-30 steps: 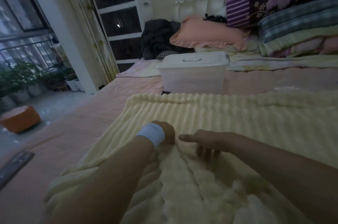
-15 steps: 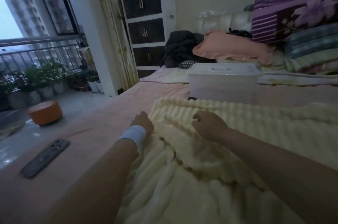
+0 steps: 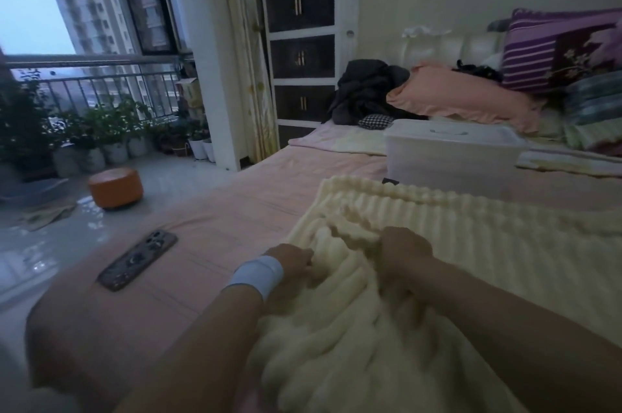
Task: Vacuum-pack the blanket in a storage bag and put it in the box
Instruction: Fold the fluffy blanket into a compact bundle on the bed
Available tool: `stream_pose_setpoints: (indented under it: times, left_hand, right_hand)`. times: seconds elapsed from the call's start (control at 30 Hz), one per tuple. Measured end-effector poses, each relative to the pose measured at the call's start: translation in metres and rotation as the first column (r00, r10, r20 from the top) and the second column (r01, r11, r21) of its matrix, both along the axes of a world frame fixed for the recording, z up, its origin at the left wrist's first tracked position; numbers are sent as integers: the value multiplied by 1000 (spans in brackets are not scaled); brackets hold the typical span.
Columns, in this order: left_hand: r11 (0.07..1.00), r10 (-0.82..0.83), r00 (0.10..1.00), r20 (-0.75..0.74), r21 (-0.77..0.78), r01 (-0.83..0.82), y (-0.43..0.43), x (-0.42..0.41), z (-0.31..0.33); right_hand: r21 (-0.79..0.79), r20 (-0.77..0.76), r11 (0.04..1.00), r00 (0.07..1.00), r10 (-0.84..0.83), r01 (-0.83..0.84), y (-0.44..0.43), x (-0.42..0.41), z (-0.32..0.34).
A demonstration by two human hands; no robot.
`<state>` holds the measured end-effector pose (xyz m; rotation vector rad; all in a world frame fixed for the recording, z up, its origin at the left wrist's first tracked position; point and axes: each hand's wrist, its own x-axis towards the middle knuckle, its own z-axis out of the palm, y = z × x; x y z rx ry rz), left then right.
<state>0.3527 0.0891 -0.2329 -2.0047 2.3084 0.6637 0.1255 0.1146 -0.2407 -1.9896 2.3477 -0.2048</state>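
On bed (image 3: 235, 210), just before lidded box (image 3: 447, 156): cream blanket (image 3: 471, 244) lay spread, near edge bunched. Left hand (image 3: 292, 261), right hand (image 3: 404, 251) each clenched on fold. No storage bag seen; folding barely begun, bagging, boxing outstanding.

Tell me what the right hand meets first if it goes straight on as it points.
The blanket itself: the right hand grips a fold, with more ribbed blanket just ahead. Beyond, probably pink sheet; the box seems off to its right.

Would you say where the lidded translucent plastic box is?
Head view, upper right: the box sits on the pink bed, just beyond the cream ribbed blanket.
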Motion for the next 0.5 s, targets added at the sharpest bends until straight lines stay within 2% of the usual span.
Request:
stream_pose_setpoints:
  times: [0.07, 0.17, 0.23, 0.3, 0.33, 0.4, 0.43, 0.5]
  left_hand:
    - [999, -3, 998, -58, -38, 1, 1, 10, -4]
    - [991, -127, 991, -48, -40, 126, 9, 22, -10]
    - [978, -161, 986, 48, -124, 166, 11, 23, -14]
    - [930, -142, 954, 266, -294, 221, 13, 17, -15]
    - [911, -113, 944, 310, -347, 223, 13, 13, -14]
    - [938, -95, 974, 207, -309, 157, 12, 6, -10]
    - [962, -87, 991, 104, -249, 111, 10, 3, -10]
    - [990, -56, 997, -51, -130, 49, 7, 0, -11]
  right_hand:
    - [-130, -119, 989, 989, -93, 77, -1, -17, 6]
    - [-243, -389, 969, 909, -147, 52, 0, -36, 2]
    - [-356, -553, 924, 829, -90, -137, -5, -39, -6]
    - [-356, -647, 806, 747, 154, -474, -5, -33, -13]
    - [-306, -660, 744, 695, 284, -594, -5, -27, -18]
    - [-219, -542, 758, 723, 430, -615, 0, -9, -21]
    - [-175, -461, 824, 784, 415, -539, -1, -6, -25]
    - [-125, -309, 935, 909, 280, -331, -13, -12, -36]
